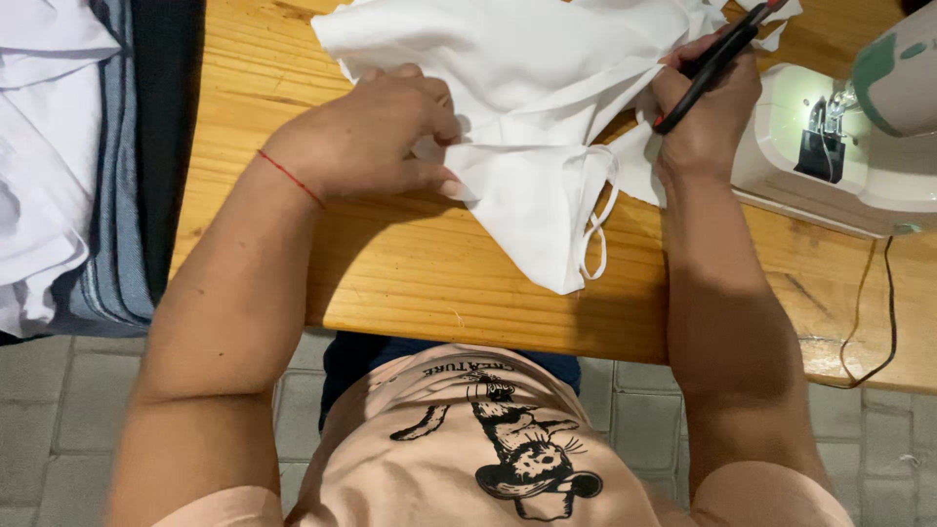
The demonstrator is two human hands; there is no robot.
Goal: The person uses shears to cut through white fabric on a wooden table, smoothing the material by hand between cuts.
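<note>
1. White fabric (532,107): lies spread on the wooden tabletop (410,273), upper centre of the head view, between the two hands; one folded corner points toward the near edge.
2. Left hand (376,137): palm down w/ fingers curled, thumb and fingertips pinching a fold at the fabric's left side, pressing it to the tabletop. Thin red thread bracelet (291,179) on the wrist.
3. Right hand (705,112): closed around a pair of scissors w/ black handles (708,63), resting on the fabric's right edge; the handles angle up and to the right, a red tip showing near the frame top. Blades not visible, so can't tell if they are in the cloth.
4. Narrow white loop strap (597,220): hangs from the fabric just beside the right wrist, lying on the folded corner.
5. Sewing machine (849,137): white w/ green trim, lamp lit over the needle area, just right of the right hand, apart from the fabric. Dark cord (874,322) trails from it across the tabletop.
6. Pile of white cloth on a striped grey textile (59,166): far left, off the tabletop, well apart from both hands.
</note>
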